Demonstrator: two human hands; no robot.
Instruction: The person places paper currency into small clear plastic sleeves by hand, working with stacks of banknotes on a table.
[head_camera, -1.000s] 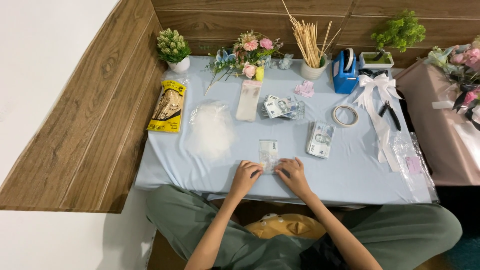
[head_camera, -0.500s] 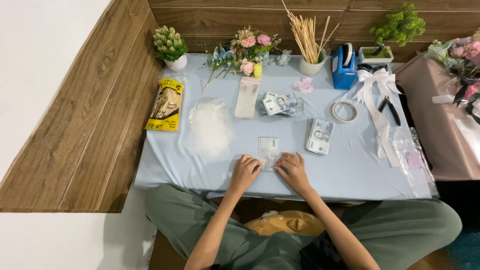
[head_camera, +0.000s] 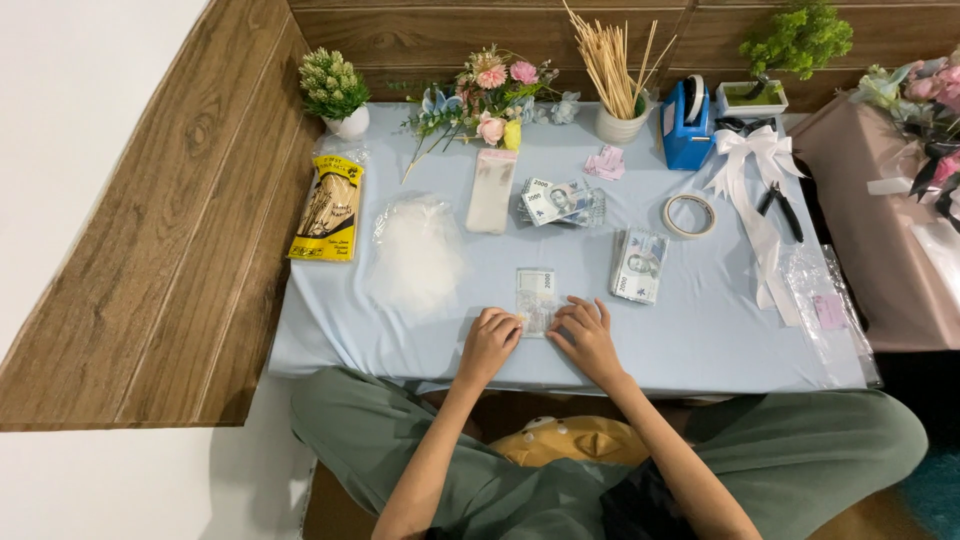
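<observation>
Head view: both hands rest at the near edge of the desk, on a single banknote lying flat on the pale blue cloth. Left hand and right hand press its lower corners, each grip loosely curled on the paper, not clamped. Judgement: keep fingertips level and edges aligned, clear of the banknote stack nearby.

We see a craft corner at home: a low table by wood walls, with flowers, sticks and ribbon.
</observation>
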